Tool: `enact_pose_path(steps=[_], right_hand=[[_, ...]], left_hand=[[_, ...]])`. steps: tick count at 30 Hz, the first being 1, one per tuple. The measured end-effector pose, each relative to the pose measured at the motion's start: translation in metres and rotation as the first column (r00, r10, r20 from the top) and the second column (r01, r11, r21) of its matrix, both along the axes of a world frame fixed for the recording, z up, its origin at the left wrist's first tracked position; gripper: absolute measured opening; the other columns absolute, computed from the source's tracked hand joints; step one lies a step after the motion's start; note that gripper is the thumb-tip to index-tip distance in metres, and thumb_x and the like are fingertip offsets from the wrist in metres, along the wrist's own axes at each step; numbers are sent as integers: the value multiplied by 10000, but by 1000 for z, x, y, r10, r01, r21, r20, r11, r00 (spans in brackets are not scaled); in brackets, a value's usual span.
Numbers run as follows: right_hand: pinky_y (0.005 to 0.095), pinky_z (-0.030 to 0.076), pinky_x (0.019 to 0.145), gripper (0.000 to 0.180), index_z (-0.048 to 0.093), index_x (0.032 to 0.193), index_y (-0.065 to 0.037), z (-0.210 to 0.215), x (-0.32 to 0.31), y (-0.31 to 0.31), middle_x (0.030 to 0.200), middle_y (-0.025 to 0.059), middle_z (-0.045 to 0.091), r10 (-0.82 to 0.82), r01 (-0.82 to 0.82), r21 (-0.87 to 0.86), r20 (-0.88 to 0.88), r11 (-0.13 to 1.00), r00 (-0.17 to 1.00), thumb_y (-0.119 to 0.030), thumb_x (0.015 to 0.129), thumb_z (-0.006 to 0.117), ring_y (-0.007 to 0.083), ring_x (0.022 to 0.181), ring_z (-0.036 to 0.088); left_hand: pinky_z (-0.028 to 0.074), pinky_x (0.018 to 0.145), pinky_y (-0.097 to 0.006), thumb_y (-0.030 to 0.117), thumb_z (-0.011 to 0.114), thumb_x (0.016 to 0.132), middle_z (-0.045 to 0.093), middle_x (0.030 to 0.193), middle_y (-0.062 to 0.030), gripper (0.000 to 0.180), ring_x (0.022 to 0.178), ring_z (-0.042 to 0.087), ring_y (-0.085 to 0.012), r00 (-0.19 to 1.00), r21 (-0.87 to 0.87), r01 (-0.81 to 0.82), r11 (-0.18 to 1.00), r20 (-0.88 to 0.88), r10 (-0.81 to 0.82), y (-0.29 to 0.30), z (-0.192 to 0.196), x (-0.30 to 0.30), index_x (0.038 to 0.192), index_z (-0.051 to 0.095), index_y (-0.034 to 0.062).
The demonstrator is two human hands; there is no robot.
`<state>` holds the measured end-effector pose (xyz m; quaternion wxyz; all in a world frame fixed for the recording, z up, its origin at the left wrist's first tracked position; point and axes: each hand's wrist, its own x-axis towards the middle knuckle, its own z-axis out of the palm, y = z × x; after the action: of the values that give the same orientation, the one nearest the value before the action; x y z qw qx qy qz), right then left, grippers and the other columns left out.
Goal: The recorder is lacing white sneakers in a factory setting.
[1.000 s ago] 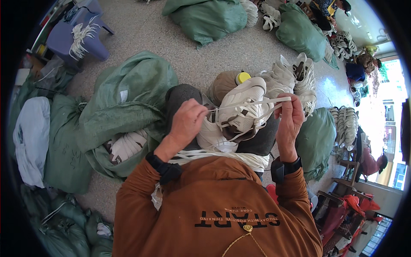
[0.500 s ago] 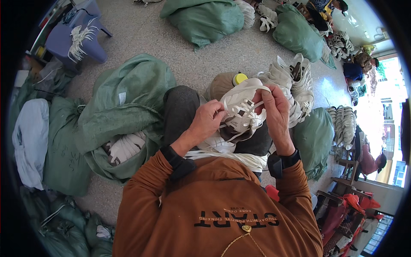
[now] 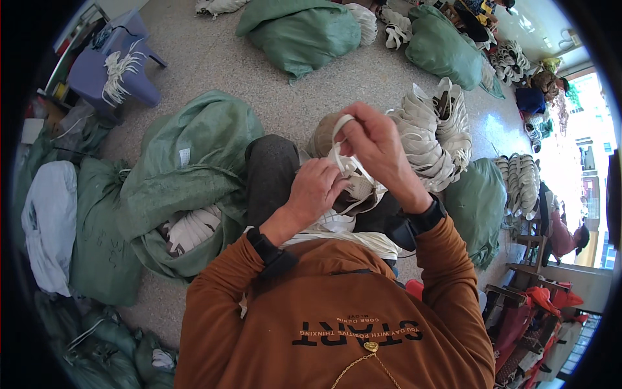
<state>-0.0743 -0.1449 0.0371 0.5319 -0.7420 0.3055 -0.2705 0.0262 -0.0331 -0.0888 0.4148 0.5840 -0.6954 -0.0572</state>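
A cream-white sneaker upper [image 3: 360, 189] rests over my lap, largely covered by my hands. My right hand [image 3: 379, 144] is closed on a flat white shoelace [image 3: 336, 144], which it holds up in a loop above the upper. My left hand [image 3: 313, 193] is closed at the near-left side of the upper, thumb and fingers pinched together. Whether it grips the lace or the upper's edge is hidden. A bundle of white laces [image 3: 369, 245] lies across my lap below the upper.
Stacked cream uppers [image 3: 421, 133] stand right of my knees, near a green sack [image 3: 477, 211]. To my left, an open green sack [image 3: 194, 142] holds more uppers [image 3: 194, 228]. A purple stool [image 3: 133, 71] bears white laces. More green sacks [image 3: 298, 32] lie ahead on the speckled floor.
My right hand has moved left and up with the lace, crossing in front of the upper and hiding more of it. My left hand has shifted slightly, still pinched.
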Motion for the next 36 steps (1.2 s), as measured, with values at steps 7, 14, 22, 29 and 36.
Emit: enact_pose_path(steps=[7,14,22,29,36], right_hand=[[331,491,610,123,625,1005,6,-6,-8,17,738,106,613,16,30,-438,100,898,995,-89,937,586,216,669,633],[417,506,662,102,643,993,-9,-51,-73,40,861,155,633,74,-286,-466,-421,838,904,-66,910,632,333,739,643],[447,502,633,111,562,818,-65,-76,-54,40,798,121,588,-137,-286,-668,-506,687,852,-127,862,642,337,722,639],[447,509,616,142,570,821,-34,-45,-93,50,757,146,598,-28,-261,-527,-478,809,878,-129,886,652,369,689,633],[343,447,553,145,658,823,16,-36,-234,45,633,133,569,35,-74,-26,-696,997,717,-116,881,677,206,555,550]], left_hand=[[513,816,-399,75,664,845,563,1063,-160,298,950,594,-313,990,5,-108,994,94,107,8,-17,-12,1121,593,-10],[537,772,-413,45,620,878,595,1006,-148,239,924,633,-322,997,-116,-81,990,-9,80,6,-17,-5,1110,596,-7],[519,704,-380,40,633,900,630,918,-129,105,817,643,-330,901,73,-75,995,-422,99,3,-5,-5,1003,645,36],[509,622,-354,38,713,849,632,828,-110,76,703,651,-273,837,130,-83,988,-529,140,7,-9,-3,910,668,34],[498,619,-291,-16,725,835,620,798,-76,114,678,629,-175,861,69,-53,996,-502,81,8,-6,1,934,672,0]])
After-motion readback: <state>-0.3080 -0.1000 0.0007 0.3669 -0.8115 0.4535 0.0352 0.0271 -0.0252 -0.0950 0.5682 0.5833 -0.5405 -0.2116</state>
